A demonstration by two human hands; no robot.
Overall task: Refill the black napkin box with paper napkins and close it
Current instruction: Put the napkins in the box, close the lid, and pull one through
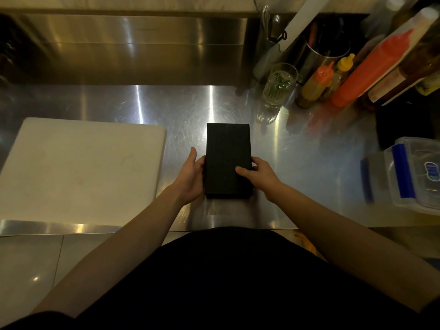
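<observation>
black box [228, 160]: one, between the fingers
hands: two
squeeze bottles: three
cutting board [81, 167]: one
glass [279, 85]: one

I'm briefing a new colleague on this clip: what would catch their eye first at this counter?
First the black napkin box, lying closed in the middle of the steel counter, with the left hand on its left edge and the right hand on its right side. Next the big white cutting board to the left. Then the orange squeeze bottle among the bottles at the back right.
</observation>
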